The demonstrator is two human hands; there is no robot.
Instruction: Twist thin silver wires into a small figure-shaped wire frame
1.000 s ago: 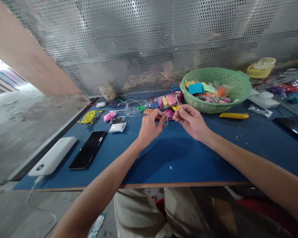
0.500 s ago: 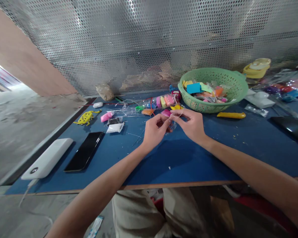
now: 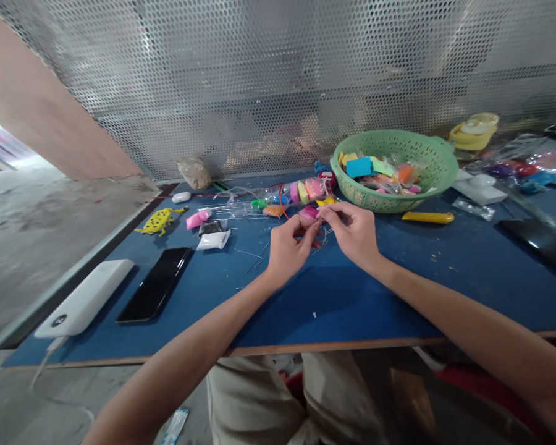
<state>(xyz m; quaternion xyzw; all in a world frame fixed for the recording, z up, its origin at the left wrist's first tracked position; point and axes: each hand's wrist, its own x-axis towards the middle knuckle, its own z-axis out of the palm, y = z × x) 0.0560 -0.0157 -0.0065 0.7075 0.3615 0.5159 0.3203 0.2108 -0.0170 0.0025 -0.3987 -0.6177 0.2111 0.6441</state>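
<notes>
Thin silvery wire (image 3: 325, 235), bent into loops, is pinched between my two hands above the blue table (image 3: 282, 315). My left hand (image 3: 290, 248) has its thumb and index finger closed on the wire. Close beside it, my right hand (image 3: 356, 235) grips the wire with thumb and fingertips, the two sets of fingertips nearly touching. Just behind the fingers lie a magenta clay packet (image 3: 308, 212) and a yellow piece (image 3: 327, 201). Some straight wires (image 3: 258, 258) rest on the table left of my left hand. The fingers hide part of the wire.
A green basket (image 3: 393, 201) of colourful packets stands at the back right, with a yellow-handled cutter (image 3: 427, 217) before it. To the left are a yellow spotted toy (image 3: 159, 221), a white clay packet (image 3: 214, 240), a black phone (image 3: 155, 284) and a white power bank (image 3: 84, 298).
My right fingertips have shifted slightly on the wire, and its loop shows a little differently. Both hands keep their pinch. The whole view has moved slightly.
</notes>
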